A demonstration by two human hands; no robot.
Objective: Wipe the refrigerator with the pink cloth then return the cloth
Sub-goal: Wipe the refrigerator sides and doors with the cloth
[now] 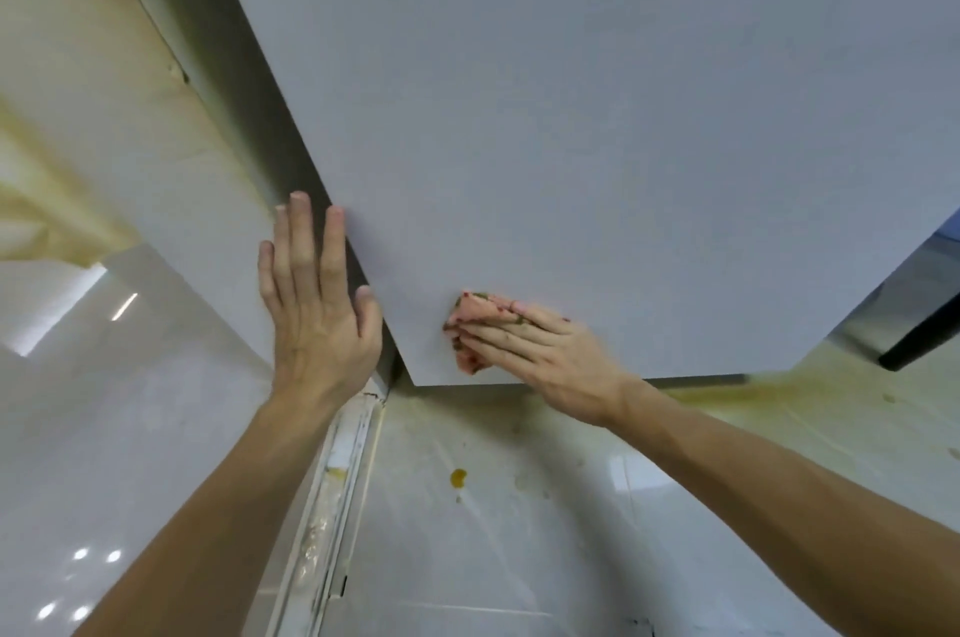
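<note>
Refrigerator (571, 116) filled most of the view as a broad, flat, matte white panel, smooth and unmarked, ending below in a straight bottom edge and at left in a sharp vertical corner with a shadowed grey side face. Floor (130, 454) lay beneath as glossy pale tile reflecting ceiling lights, partly covered by thin clear plastic sheet (519, 506) with wrinkles and yellowish stains. A narrow gap showed under the bottom edge. A pale metal track (332, 506) ran along the floor from the corner toward the viewer. A small amber blot (457, 478) sat on the sheet, well apart from the panel.

Left hand (317, 303) lay flat and fully spread on the side face, fingers straight and pointing up, thumb at the corner edge, holding nothing. Right hand (540, 350) pressed flat on the front panel near its lower left corner, fingers extended together, pinning the cloth (475, 319) against the surface. The cloth was pink, soft and crumpled, with small dark speckles, and showed only beyond the fingertips and below the fingers, just above the bottom edge. Wide bare panel stayed open above and to the right.
</note>
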